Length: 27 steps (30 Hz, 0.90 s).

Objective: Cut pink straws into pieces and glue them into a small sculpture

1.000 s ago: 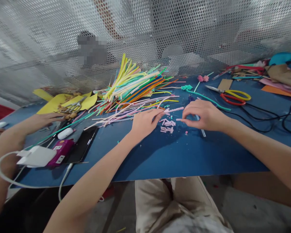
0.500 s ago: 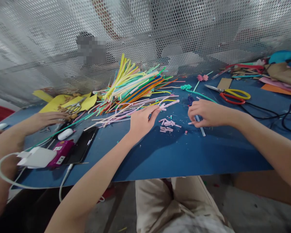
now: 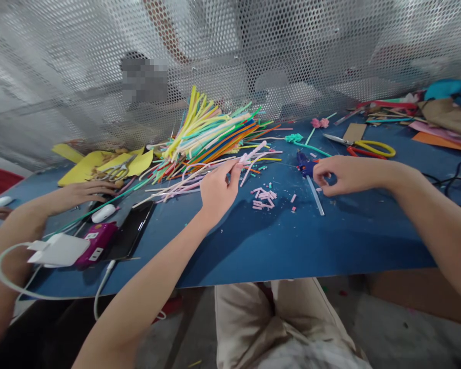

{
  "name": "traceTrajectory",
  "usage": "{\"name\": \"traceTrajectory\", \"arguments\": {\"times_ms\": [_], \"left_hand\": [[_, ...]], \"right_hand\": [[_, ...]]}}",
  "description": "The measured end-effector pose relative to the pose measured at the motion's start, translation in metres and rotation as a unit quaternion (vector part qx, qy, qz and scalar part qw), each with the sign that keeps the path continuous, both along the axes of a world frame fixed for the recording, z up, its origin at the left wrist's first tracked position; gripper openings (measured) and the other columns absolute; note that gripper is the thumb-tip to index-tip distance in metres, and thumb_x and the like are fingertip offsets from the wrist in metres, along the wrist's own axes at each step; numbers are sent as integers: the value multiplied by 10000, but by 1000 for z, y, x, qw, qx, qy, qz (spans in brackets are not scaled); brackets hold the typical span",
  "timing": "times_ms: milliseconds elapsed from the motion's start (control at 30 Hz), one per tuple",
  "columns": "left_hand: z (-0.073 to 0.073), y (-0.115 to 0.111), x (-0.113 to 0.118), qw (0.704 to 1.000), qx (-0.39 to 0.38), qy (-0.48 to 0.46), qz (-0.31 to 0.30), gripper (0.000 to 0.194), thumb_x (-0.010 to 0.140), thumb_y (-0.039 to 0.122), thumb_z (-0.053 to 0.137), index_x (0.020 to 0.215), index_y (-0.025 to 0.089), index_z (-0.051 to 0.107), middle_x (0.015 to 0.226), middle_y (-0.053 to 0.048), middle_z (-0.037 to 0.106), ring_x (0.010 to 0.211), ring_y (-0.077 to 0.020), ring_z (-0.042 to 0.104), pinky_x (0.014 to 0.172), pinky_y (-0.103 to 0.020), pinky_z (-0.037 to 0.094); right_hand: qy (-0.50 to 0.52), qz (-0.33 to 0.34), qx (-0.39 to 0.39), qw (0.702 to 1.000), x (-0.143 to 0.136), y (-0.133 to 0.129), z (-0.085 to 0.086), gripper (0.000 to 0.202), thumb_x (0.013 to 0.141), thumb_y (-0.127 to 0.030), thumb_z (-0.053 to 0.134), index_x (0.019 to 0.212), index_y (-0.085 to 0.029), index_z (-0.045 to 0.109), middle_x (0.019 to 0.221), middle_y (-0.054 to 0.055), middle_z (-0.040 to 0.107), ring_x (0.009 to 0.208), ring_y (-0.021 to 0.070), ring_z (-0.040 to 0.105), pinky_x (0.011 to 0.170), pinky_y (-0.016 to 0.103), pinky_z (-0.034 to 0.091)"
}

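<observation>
My left hand (image 3: 219, 190) is closed in a pinch on a pale pink pipe cleaner (image 3: 258, 149), whose fuzzy end points up and to the right. To the right, a dark blue glue gun (image 3: 304, 165) lies on the table, with a clear glue stick (image 3: 315, 197) coming out of its back. My right hand (image 3: 336, 174) is curled around the glue gun's handle side, and the hand hides most of the handle. Between my hands is a small pile of cut pink pieces (image 3: 264, 198), with one loose piece (image 3: 293, 198) beside it.
Behind my left hand lies a large bundle of coloured pipe cleaners (image 3: 215, 134). Scissors (image 3: 363, 147) and a teal fuzzy shape (image 3: 294, 138) are farther back. At left are a phone (image 3: 132, 230), a white charger (image 3: 59, 249) and another person's hand (image 3: 77, 196). A perforated metal screen (image 3: 223, 61) borders the blue table (image 3: 246, 251).
My left hand has drawn slightly left, tilting the pipe cleaner more upward. My right hand has shifted right and up to the glue gun's handle, uncovering its body.
</observation>
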<state>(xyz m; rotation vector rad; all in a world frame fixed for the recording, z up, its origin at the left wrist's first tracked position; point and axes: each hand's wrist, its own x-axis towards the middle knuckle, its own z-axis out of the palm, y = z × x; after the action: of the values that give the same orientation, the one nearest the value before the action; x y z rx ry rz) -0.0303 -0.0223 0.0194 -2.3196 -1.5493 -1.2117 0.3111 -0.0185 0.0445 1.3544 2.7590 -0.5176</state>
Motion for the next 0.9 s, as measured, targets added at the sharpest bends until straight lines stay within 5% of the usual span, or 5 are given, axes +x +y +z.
{"name": "traceTrajectory", "arguments": {"times_ms": [300, 500, 667, 900], "left_hand": [[4, -1, -1, 999, 25, -16, 10, 490, 1053, 520, 382, 1071, 191, 744, 776, -27, 727, 589, -119, 547, 614, -262, 364], [2, -1, 0, 999, 41, 5, -18, 450, 1050, 490, 421, 1100, 185, 748, 926, -55, 781, 699, -137, 661, 653, -259, 435], [-4, -2, 0, 991, 67, 88, -69, 313, 1036, 423, 506, 1105, 257, 762, 1041, -15, 791, 905, -148, 732, 709, -243, 467], [-4, -5, 0, 965, 114, 198, -126, 262, 1018, 423, 548, 1143, 330, 758, 899, 3, 771, 827, -152, 682, 711, -280, 430]], "right_hand": [[-140, -161, -56, 975, 28, 11, -4, 212, 774, -403, 622, 739, -199, 667, 750, 69, 691, 616, 179, 560, 598, 336, 314], [-99, -234, 151, 956, 34, 6, 13, 236, 833, -420, 583, 780, -212, 683, 818, 101, 700, 661, 198, 532, 619, 353, 298], [73, -80, 193, 975, 25, 2, 19, 114, 854, -282, 576, 804, -189, 621, 771, 69, 661, 672, 162, 536, 681, 334, 380], [294, 15, 288, 911, -17, -24, 16, 98, 860, -192, 588, 798, -222, 518, 880, 61, 663, 741, 165, 577, 751, 342, 459]]}}
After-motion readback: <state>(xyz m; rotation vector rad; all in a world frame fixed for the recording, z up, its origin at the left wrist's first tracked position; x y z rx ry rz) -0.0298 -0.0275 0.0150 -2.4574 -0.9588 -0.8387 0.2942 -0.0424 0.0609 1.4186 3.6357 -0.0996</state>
